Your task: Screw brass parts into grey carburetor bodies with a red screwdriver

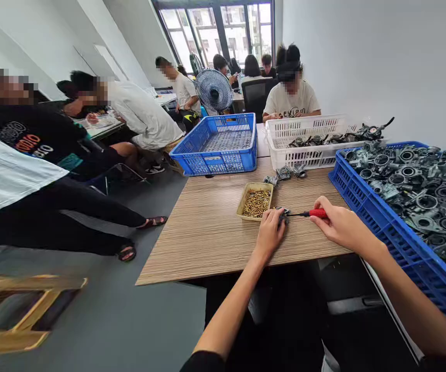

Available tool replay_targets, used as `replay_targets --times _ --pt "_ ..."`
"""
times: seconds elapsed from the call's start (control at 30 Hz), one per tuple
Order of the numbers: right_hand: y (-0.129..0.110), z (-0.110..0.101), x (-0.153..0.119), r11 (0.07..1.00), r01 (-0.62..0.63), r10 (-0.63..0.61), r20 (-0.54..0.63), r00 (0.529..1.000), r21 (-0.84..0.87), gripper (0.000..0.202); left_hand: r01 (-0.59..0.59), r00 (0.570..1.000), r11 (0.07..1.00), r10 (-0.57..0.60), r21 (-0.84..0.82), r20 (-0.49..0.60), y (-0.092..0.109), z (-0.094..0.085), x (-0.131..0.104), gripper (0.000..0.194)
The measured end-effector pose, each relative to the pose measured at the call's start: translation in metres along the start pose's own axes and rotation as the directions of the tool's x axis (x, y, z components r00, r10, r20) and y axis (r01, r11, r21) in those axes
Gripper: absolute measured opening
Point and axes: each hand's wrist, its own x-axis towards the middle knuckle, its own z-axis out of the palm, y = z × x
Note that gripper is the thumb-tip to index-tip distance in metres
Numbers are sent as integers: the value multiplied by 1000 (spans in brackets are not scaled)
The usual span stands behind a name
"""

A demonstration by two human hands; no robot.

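Holds a metal part with the left hand, right of centre in the frame, beside the tray; grips a red-handled screwdriver with the right hand, tip at the part. Seems to be fastening or loosening; likely calls next for steady turning.

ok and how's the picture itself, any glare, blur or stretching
In the head view, the windows are washed out with daylight; the wooden frame at lower left looks blurred and stretched; the screwdriver reads clearly in the right hand, but the part in the left hand is too small and covered to make out.
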Motion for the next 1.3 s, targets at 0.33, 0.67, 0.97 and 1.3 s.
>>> replay_targets --times 0.33,0.67,0.97,1.3 --pt "-4 1 3 989 -67 65 -19 998 -130 20 5 1000 1000 -5 2 -11 -2 0 -2 35" --pt "-8 1 4 985 -72 72 -9 997 -157 18 -21 999 1000 21 0 -31 -3 -1 -1 34" --pt "-7 1 3 998 -1 2 16 1000 -66 13 1 1000 1000 -1 6 -13 -4 1 -1 35" --pt "0 2 4 999 -4 4 -15 1000 -34 14 -4 1000 1000 4 0 -22 -3 0 -1 35"
